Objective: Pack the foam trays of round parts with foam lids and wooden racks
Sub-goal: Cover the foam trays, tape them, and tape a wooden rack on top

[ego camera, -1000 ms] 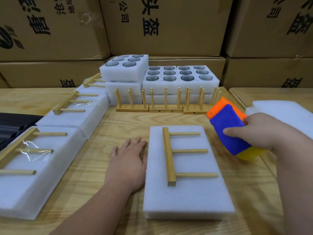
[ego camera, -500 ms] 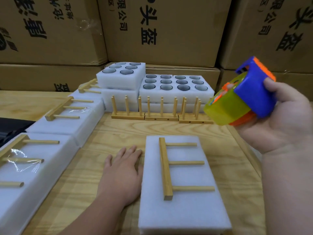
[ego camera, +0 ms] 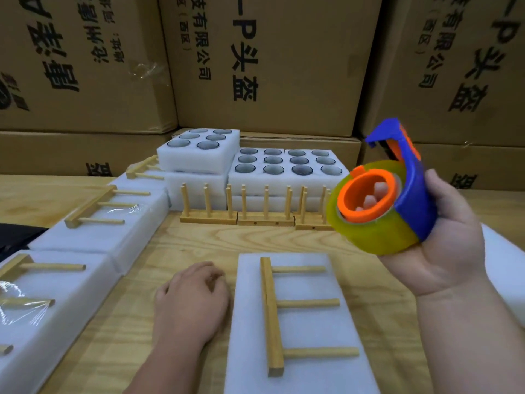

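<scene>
A white foam lid [ego camera: 301,331] lies on the wooden table in front of me, and a wooden rack [ego camera: 274,322] with three pegs rests flat on it. My right hand [ego camera: 443,243] is raised above the lid's right side, gripping a blue and orange tape dispenser [ego camera: 383,206] loaded with a yellowish tape roll. My left hand [ego camera: 190,302] rests on the table just left of the lid with its fingers curled in and nothing in it. At the back stand foam trays [ego camera: 287,166] filled with round grey parts.
Packed foam blocks with racks, some under clear wrap [ego camera: 93,223], line the left side. Several upright wooden racks [ego camera: 255,214] stand before the trays. More white foam [ego camera: 502,268] lies at the right edge. Cardboard boxes [ego camera: 270,64] form a wall behind.
My right hand lifted the tape dispenser from table height and turned it so the roll's open core faces me. My left hand's fingers curled in from flat.
</scene>
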